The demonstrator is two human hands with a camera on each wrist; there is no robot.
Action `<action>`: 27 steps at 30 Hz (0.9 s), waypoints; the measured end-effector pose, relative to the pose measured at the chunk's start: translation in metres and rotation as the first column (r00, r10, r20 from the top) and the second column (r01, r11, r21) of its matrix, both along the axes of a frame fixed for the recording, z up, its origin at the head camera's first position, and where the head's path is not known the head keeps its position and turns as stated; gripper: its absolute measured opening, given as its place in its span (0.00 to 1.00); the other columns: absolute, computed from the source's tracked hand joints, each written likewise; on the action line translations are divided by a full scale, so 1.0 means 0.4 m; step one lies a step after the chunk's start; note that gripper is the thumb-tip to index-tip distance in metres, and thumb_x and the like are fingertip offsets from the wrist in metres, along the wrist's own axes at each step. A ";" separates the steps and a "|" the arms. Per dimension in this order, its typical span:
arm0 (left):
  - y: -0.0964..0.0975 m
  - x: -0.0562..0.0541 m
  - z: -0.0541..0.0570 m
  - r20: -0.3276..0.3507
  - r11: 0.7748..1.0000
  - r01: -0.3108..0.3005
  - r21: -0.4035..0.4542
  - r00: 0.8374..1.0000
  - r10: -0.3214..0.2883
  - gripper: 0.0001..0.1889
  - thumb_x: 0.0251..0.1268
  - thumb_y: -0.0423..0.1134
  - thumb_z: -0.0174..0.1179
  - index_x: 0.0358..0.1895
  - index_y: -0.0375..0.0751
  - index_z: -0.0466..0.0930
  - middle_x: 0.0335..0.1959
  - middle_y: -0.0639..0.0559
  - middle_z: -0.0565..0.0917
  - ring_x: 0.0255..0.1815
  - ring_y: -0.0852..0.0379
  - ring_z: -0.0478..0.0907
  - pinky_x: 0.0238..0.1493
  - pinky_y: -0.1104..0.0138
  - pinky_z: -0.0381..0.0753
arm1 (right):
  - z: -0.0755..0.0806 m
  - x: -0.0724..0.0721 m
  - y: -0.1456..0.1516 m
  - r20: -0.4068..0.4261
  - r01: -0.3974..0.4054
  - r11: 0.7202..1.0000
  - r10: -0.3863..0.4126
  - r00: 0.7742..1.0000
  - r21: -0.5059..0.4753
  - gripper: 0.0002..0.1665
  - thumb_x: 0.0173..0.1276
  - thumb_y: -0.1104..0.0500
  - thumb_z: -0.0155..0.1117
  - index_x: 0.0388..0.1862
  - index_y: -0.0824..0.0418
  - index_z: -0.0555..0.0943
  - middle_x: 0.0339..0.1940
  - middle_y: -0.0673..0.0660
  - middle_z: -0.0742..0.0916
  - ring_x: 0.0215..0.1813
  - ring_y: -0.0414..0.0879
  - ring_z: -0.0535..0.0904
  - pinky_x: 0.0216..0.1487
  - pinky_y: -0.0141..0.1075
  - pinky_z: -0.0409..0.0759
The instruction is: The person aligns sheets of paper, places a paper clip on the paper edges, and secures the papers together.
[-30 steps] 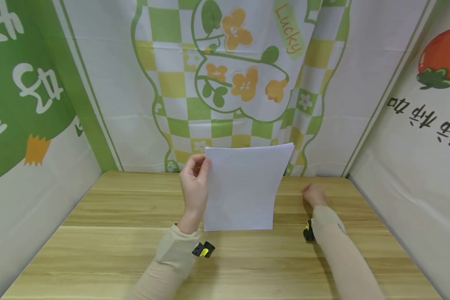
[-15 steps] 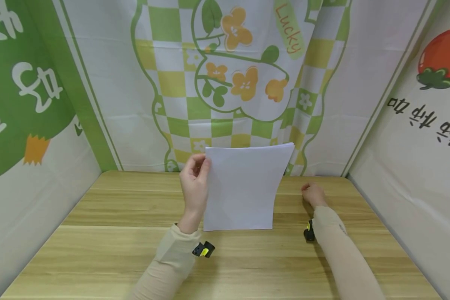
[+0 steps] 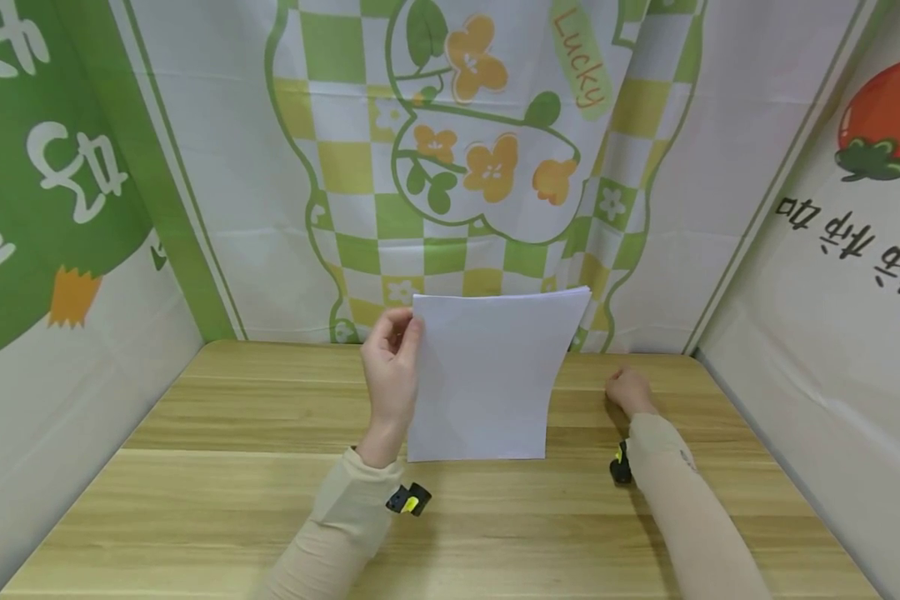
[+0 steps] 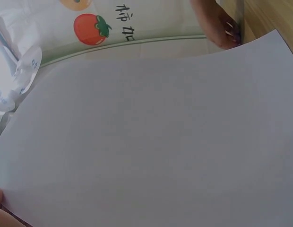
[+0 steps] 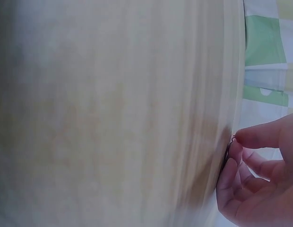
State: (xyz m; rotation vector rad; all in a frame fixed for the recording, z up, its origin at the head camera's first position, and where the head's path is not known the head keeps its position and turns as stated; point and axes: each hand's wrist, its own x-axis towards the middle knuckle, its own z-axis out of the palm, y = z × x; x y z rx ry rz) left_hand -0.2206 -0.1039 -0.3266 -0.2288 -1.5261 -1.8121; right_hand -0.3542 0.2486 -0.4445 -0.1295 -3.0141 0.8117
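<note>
In the head view a few white paper sheets (image 3: 487, 375) stand upright, and their top right corner bends back. My left hand (image 3: 392, 358) pinches their upper left edge between thumb and fingers. The paper (image 4: 151, 137) fills most of the left wrist view, with only fingertips showing at the lower left corner. To the right, apart from the paper, my right hand (image 3: 630, 390) is low at the table's back. In the right wrist view its thumb and forefinger pinch a tiny reddish looped wire, seemingly a paper clip (image 5: 234, 137); most of it is hidden.
The wooden table (image 3: 232, 517) reaches back to a checked green and yellow curtain (image 3: 442, 258). Printed cloth walls stand on the left (image 3: 157, 400) and right (image 3: 817, 358). A black wrist camera (image 3: 408, 499) sits on the left wrist, another black camera (image 3: 621, 463) on the right.
</note>
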 end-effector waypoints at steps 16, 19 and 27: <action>0.003 0.001 0.001 0.021 1.000 -0.013 0.000 1.000 0.013 0.07 0.65 0.30 0.57 0.39 0.27 0.77 0.32 0.53 0.77 0.34 0.61 0.73 0.37 0.74 0.73 | -0.003 0.000 0.024 -0.013 -0.003 0.999 0.002 1.000 -0.043 0.17 0.62 0.61 0.48 0.21 0.70 0.78 0.26 0.64 0.82 0.33 0.56 0.76 0.35 0.41 0.75; 0.002 0.002 0.002 0.023 1.000 -0.013 0.003 1.000 0.013 0.07 0.65 0.30 0.57 0.39 0.26 0.77 0.32 0.53 0.77 0.34 0.61 0.73 0.37 0.74 0.72 | -0.006 0.000 0.026 -0.031 -0.007 0.999 0.006 0.999 -0.043 0.20 0.61 0.61 0.48 0.41 0.75 0.81 0.45 0.71 0.84 0.48 0.63 0.78 0.48 0.48 0.78; 0.004 0.003 0.004 0.016 1.000 -0.011 0.001 1.000 0.011 0.08 0.65 0.31 0.57 0.39 0.26 0.77 0.32 0.53 0.77 0.34 0.61 0.73 0.36 0.74 0.72 | -0.001 0.009 0.031 -0.043 0.011 0.995 -0.015 0.999 -0.098 0.21 0.58 0.62 0.50 0.45 0.75 0.80 0.48 0.72 0.82 0.51 0.65 0.76 0.51 0.49 0.76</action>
